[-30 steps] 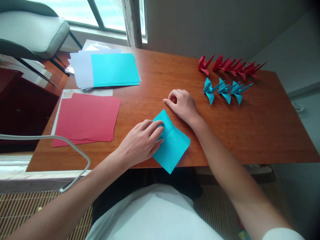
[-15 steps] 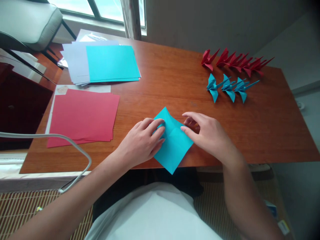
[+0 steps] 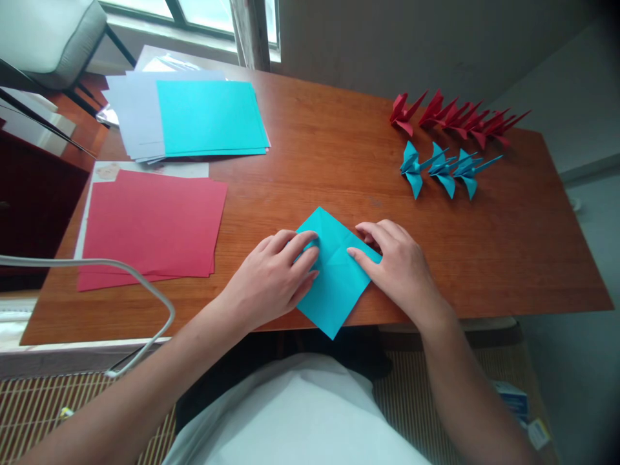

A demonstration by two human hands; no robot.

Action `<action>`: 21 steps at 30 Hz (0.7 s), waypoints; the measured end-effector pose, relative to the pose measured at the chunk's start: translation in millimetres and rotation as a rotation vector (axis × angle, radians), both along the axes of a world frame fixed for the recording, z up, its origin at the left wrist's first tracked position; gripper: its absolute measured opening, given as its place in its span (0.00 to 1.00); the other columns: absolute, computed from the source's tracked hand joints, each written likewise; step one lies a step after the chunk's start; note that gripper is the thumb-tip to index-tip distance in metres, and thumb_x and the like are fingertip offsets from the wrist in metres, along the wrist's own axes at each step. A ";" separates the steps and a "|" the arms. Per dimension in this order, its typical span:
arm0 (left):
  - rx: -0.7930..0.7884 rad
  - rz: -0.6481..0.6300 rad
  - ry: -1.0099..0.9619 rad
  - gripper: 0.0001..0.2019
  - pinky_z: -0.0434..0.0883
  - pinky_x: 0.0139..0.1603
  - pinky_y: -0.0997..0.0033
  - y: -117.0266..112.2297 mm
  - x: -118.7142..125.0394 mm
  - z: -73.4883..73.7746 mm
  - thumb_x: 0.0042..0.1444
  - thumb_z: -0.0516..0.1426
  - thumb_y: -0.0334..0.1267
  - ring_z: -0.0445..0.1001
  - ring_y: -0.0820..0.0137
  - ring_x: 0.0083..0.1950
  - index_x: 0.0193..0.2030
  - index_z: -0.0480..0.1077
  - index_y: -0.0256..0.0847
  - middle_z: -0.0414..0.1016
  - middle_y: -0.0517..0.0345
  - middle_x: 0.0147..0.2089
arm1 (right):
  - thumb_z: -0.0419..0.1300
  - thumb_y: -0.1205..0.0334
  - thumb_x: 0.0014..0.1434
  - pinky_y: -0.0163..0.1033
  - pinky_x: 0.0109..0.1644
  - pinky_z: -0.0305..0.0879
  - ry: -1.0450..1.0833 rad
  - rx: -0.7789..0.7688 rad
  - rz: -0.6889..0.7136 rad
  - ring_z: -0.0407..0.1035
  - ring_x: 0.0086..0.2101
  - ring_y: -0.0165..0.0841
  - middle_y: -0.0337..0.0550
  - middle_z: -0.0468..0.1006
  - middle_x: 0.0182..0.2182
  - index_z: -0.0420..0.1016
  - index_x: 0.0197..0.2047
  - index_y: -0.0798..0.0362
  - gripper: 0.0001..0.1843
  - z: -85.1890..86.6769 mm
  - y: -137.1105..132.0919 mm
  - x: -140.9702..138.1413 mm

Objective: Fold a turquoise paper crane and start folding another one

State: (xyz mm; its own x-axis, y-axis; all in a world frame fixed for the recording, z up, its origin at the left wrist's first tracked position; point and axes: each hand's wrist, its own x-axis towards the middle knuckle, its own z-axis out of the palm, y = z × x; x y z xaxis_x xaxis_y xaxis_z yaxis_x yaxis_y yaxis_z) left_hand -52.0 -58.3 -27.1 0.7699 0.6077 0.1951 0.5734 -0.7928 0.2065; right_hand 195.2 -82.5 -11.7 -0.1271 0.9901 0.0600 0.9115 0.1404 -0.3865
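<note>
A square sheet of turquoise origami paper (image 3: 334, 284) with faint crease lines lies turned like a diamond at the table's front edge. Its nearest corner juts past that edge. My left hand (image 3: 281, 268) is on the sheet's left side, bent fingers and thumb holding it; the left corner is hidden beneath. At the right corner, my right hand (image 3: 394, 265) grips the sheet, thumb on top and fingers curled by the far edge. Finished turquoise paper cranes (image 3: 442, 169) stand in a row at the back right, in front of a row of red paper cranes (image 3: 455, 119).
A stack of red paper (image 3: 152, 226) lies at the left of the wooden table (image 3: 310, 148). Behind it is a stack of turquoise paper (image 3: 210, 119) over white sheets (image 3: 133, 116). A white cable (image 3: 145, 284) bends over the front left edge. A chair (image 3: 53, 39) stands beyond.
My right hand has moved slightly left and closed on the sheet's right corner, which now lies flatter. My left hand keeps its place. The view has shifted a little.
</note>
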 end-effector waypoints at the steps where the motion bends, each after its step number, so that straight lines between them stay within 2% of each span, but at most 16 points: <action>1: 0.004 0.000 0.004 0.14 0.72 0.56 0.50 -0.1 -0.1 0.2 0.68 0.52 0.40 0.70 0.53 0.56 0.53 0.71 0.36 0.70 0.43 0.65 | 0.63 0.55 0.65 0.49 0.48 0.69 -0.004 0.004 -0.001 0.72 0.42 0.44 0.47 0.77 0.40 0.74 0.53 0.49 0.15 -0.7 -0.7 0.0; 8: 0.001 -0.002 0.007 0.14 0.73 0.56 0.50 0.6 0.5 -0.1 0.69 0.51 0.40 0.70 0.54 0.55 0.53 0.71 0.36 0.70 0.44 0.65 | 0.61 0.59 0.67 0.50 0.51 0.69 -0.027 -0.004 0.009 0.72 0.45 0.45 0.49 0.78 0.44 0.73 0.56 0.49 0.15 0.8 -2.6 -4.4; 16: -0.001 0.004 0.011 0.13 0.72 0.56 0.51 0.1 0.8 0.1 0.69 0.52 0.40 0.69 0.54 0.56 0.52 0.71 0.36 0.70 0.44 0.65 | 0.61 0.55 0.67 0.51 0.50 0.69 -0.049 0.014 0.016 0.70 0.47 0.47 0.52 0.77 0.46 0.72 0.57 0.51 0.18 0.3 6.9 -16.4; 21: -0.012 0.001 -0.002 0.14 0.72 0.56 0.52 0.5 0.4 -0.2 0.69 0.52 0.40 0.69 0.54 0.56 0.53 0.71 0.35 0.70 0.44 0.65 | 0.55 0.64 0.70 0.49 0.49 0.65 -0.227 0.183 0.060 0.67 0.48 0.45 0.53 0.77 0.50 0.71 0.60 0.53 0.17 -2.4 9.8 -32.1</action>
State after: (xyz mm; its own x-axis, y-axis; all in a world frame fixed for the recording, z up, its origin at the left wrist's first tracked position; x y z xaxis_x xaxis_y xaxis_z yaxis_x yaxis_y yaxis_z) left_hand -51.6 -57.8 -27.3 0.7687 0.6108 0.1896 0.5740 -0.7896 0.2168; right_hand 163.1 -72.7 -14.0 -0.2152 0.9558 0.2002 0.9598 0.2448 -0.1370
